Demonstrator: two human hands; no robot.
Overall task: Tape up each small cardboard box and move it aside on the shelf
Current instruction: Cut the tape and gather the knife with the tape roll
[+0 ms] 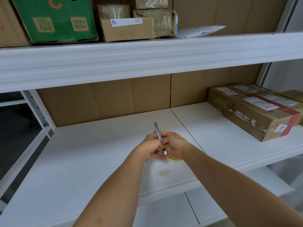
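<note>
Both my hands meet above the middle of the white shelf. My left hand and my right hand both hold a slim grey metal utility knife, its tip pointing up and away. A yellowish roll of tape shows partly under my right hand, mostly hidden. Its clear loose end hangs or lies below my hands. Taped cardboard boxes with labels and red tape lie at the right end of the shelf.
The upper shelf carries a green carton, an open brown box, wrapped parcels and a white mail bag. Cardboard sheets line the back wall. A lower shelf board shows beneath my arms.
</note>
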